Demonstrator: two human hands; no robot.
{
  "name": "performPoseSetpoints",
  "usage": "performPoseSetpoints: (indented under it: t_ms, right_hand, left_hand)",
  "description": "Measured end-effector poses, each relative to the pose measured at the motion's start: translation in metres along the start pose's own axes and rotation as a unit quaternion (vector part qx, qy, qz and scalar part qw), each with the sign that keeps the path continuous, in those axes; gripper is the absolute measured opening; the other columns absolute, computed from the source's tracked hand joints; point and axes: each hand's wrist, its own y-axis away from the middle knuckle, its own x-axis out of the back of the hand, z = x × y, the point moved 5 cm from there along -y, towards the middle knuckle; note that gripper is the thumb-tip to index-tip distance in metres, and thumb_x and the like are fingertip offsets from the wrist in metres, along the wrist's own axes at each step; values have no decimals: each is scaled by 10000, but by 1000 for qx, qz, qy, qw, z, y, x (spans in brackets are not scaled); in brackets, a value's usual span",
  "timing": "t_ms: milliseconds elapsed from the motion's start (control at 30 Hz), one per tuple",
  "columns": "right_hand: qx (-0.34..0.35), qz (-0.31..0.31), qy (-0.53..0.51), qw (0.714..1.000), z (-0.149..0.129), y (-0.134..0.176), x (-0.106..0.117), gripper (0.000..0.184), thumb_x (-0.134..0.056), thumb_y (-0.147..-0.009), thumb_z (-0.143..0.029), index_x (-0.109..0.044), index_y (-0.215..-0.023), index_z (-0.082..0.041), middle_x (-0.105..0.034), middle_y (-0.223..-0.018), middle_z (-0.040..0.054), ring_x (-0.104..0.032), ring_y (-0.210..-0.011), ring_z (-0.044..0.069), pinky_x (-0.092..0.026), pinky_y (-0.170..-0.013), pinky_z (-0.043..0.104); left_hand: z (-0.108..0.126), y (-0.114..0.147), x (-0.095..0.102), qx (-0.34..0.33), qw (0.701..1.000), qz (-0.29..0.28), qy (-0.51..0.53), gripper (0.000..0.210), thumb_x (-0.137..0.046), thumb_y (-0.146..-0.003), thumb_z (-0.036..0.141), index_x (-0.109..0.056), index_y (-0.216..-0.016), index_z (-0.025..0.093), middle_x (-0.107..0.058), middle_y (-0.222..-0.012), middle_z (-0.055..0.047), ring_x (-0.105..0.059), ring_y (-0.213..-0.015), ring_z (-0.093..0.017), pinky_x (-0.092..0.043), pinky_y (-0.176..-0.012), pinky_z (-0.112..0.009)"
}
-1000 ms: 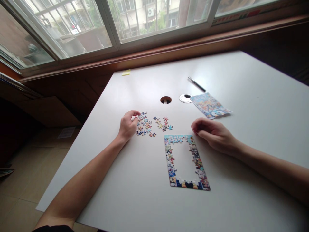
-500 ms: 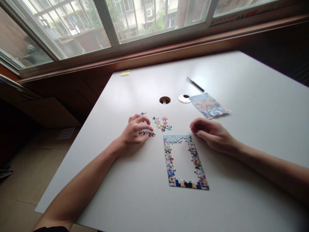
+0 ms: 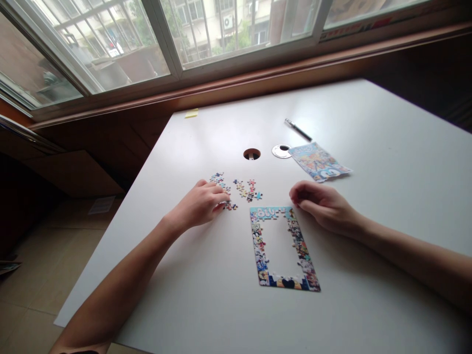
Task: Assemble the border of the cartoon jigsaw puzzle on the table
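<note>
My left hand (image 3: pixel 204 203) lies over the left pile of loose jigsaw pieces (image 3: pixel 218 178), its fingers drawn together and bent down. Its fingertips touch the pile; whether a piece is between them is hidden. Just right of that pile is a second group of loose pieces (image 3: pixel 250 189). The jigsaw puzzle (image 3: pixel 260 268) lies flat in front of me, its border joined around a bare middle. By its upper right corner rests my right hand (image 3: pixel 324 204), loosely curled on its side, with nothing visible in it.
A creased picture sheet (image 3: pixel 320 161) lies beyond my right hand, beside a round cable-hole cover (image 3: pixel 280 151) and a pen (image 3: pixel 298 129). The white table (image 3: pixel 206 295) has an open cable hole (image 3: pixel 251 154). A yellow sticky note (image 3: pixel 191 113) is at the far edge, below the window.
My left hand has drawn slightly back to the left, and its spread fingers have closed together, uncovering more of the left pile. My right hand stays where it was.
</note>
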Motion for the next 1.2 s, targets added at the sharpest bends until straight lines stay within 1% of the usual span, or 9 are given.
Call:
performPoseSetpoints:
  t_ms: [233,433,500,600,700,833,933,1067,1200]
  right_hand:
    - [-8,-1,3,1000,1,0,0,151,-558,-747,-137,-605,-847,-241,-600,-780,16,-562,-759,188,-483,-721,339]
    - [-2,-2,2,1000,1,0,0,155,-554,-749,-136,-610,-841,-248,-597,-776,11,-565,-754,184,-480,-712,332]
    - [-2,0,3,1000,1,0,0,153,-554,-748,-138,-610,-840,-246,-596,-772,10,-562,-749,184,-479,-711,333]
    - [-2,0,6,1000,-1,0,-1,152,-552,-745,-137,-608,-839,-244,-595,-766,10,-557,-743,183,-474,-706,333]
    - [0,1,5,1000,-2,0,-1,154,-553,-739,-133,-608,-832,-243,-594,-762,8,-557,-737,181,-472,-697,329]
    - [1,-1,-1,1000,-1,0,-2,156,-554,-744,-130,-608,-836,-244,-595,-768,12,-556,-738,182,-477,-698,333]
    - [-1,-2,-2,1000,0,0,-2,149,-556,-748,-138,-607,-841,-243,-599,-779,15,-565,-750,186,-486,-702,338]
    - [-1,0,1,1000,0,-1,-2,136,-558,-749,-151,-607,-835,-246,-603,-775,14,-571,-752,189,-491,-704,343]
    - [6,-5,8,1000,1,-1,-2,151,-543,-763,-141,-604,-846,-250,-601,-780,15,-557,-747,189,-478,-702,350]
  left_hand:
    - [3,0,2,19,1000,-10,19,197,-502,-969,205,-688,-999,264,-735,-1036,-14,-647,-953,-186,-353,-899,-348]
    - [-6,6,3,64,994,-64,67,71,-569,-907,202,-635,-903,228,-715,-962,-15,-644,-859,-182,-397,-861,-343]
    - [-8,7,3,65,992,-67,88,70,-567,-889,192,-629,-893,224,-702,-938,-19,-631,-823,-180,-416,-817,-330]
    - [-11,6,6,65,992,-45,101,85,-556,-874,194,-637,-883,219,-676,-902,-28,-609,-781,-177,-430,-732,-307]
    - [-19,4,8,87,992,-5,95,99,-551,-879,209,-646,-853,213,-647,-853,-34,-591,-763,-179,-445,-709,-303]
    - [-33,1,9,136,983,95,84,161,-556,-912,232,-707,-966,222,-648,-907,-53,-586,-867,-204,-476,-801,-335]
    - [-38,-2,0,143,976,159,44,238,-548,-944,239,-737,-1086,270,-649,-985,-63,-553,-964,-224,-469,-880,-367]
    - [-39,-9,-15,156,972,173,-4,233,-571,-953,279,-756,-1089,314,-642,-1054,-70,-512,-984,-242,-456,-898,-400]
    - [-43,-14,-18,174,972,153,34,202,-580,-943,262,-753,-1044,279,-648,-1010,-74,-510,-987,-253,-460,-913,-417]
